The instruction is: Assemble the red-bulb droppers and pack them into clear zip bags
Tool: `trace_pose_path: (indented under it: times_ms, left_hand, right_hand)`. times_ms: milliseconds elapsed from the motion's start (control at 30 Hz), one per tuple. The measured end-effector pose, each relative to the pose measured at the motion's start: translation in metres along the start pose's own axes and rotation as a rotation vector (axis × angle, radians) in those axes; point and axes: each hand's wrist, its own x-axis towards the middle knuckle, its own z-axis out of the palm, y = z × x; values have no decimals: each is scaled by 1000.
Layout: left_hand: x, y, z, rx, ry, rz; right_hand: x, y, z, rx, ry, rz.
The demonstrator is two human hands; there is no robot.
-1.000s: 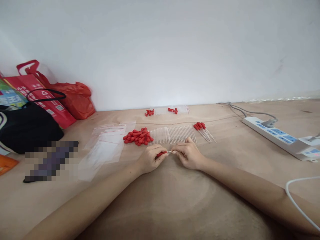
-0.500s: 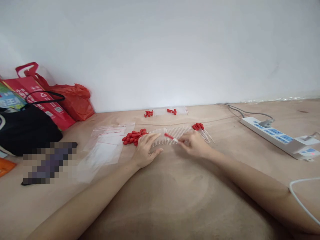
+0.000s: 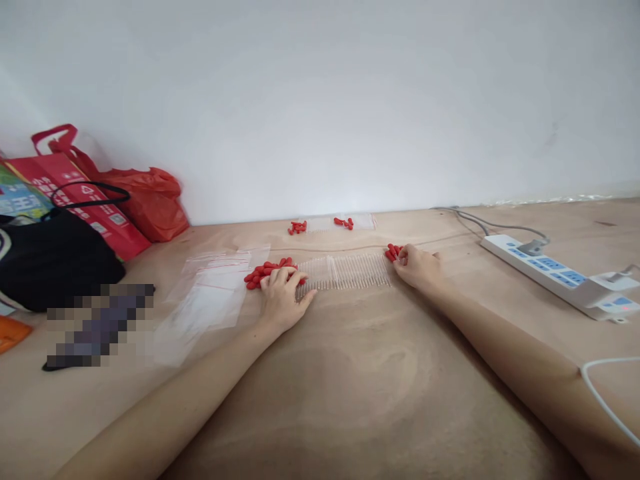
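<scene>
The left hand [image 3: 284,299] lies spread at the red pile [image 3: 261,273], the right hand [image 3: 419,267] curls over red-tipped sticks [image 3: 391,253], whether pinching, I can't tell

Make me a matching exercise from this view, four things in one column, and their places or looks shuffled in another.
1. left hand
2. power strip
3. right hand
4. flat plastic bags

A. white with blue sockets
B. at the right end of the clear row
C. see-through
D. at the largest red pile

Pairs: 1-D, 2-A, 3-B, 4-C
</scene>
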Motion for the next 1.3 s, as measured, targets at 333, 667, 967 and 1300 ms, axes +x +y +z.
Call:
trace_pose_path:
  times_ms: [333, 667, 967, 1300]
  left_hand:
    - [0, -6, -5, 108, 22, -38]
    - [4, -14, -2, 138, 50, 18]
    - [9, -12, 0, 101, 105, 75]
    - [-3, 8, -10, -447, 18, 280]
  right_hand:
    - [-9, -19, -5, -48, -25, -96]
    - [-8, -30, -8, -154, -186, -76]
    - [-8, -35, -6, -161, -144, -71]
    - [-16, -31, 1, 6, 91, -222]
